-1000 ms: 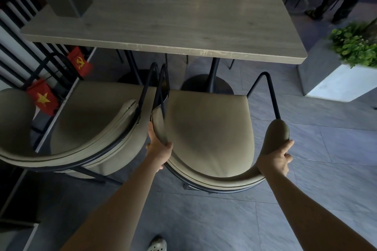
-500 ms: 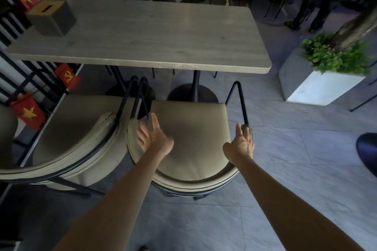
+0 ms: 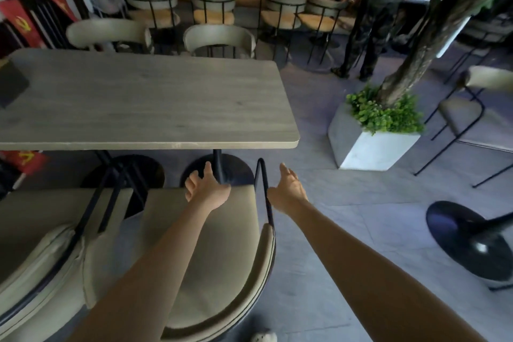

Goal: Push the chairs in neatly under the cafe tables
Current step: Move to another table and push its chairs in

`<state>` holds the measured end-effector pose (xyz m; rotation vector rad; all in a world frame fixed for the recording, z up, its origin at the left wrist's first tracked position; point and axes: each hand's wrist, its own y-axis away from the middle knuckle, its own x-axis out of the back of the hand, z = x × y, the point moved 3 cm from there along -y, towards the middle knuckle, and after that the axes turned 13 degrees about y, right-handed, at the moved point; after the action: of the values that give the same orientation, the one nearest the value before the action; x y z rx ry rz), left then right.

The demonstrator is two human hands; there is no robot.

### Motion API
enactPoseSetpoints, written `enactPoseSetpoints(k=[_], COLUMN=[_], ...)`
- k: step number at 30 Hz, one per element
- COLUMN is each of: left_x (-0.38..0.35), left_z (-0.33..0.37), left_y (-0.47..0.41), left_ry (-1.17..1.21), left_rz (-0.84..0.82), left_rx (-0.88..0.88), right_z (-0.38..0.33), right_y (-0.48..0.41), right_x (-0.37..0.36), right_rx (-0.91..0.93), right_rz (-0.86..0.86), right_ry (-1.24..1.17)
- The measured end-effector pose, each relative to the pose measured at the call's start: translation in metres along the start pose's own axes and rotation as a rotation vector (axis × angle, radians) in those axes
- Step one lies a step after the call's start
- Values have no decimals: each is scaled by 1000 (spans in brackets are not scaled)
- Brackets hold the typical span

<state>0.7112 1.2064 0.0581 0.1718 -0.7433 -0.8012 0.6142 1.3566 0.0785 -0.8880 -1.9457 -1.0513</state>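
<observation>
- the grey tiled floor [image 3: 319,272] carries everything here.
- the near table [image 3: 144,97], a long pale wood top, stands on two round black bases [image 3: 236,169] set on the tiles.
- a dark box [image 3: 11,83] sits on its far left edge, partly cut off.
- two beige chairs [image 3: 222,258] stand on the floor at the table's near side, seats short of its edge.
- a white planter [image 3: 372,150] with green leaves rests on the floor to the right.
- another round black base [image 3: 469,241] sits on the tiles at far right.
</observation>
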Motion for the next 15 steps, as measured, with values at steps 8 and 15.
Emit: enactPoseSetpoints(k=[8, 15], left_x=[-5, -21], left_z=[113, 201], left_y=[-88, -147], left_ry=[194, 97], left_rz=[96, 218], left_rx=[-132, -207], right_z=[-27, -22], right_y=[-116, -217], right_x=[84, 164], right_rx=[142, 247], right_rz=[-44, -15], right_ry=[36, 95])
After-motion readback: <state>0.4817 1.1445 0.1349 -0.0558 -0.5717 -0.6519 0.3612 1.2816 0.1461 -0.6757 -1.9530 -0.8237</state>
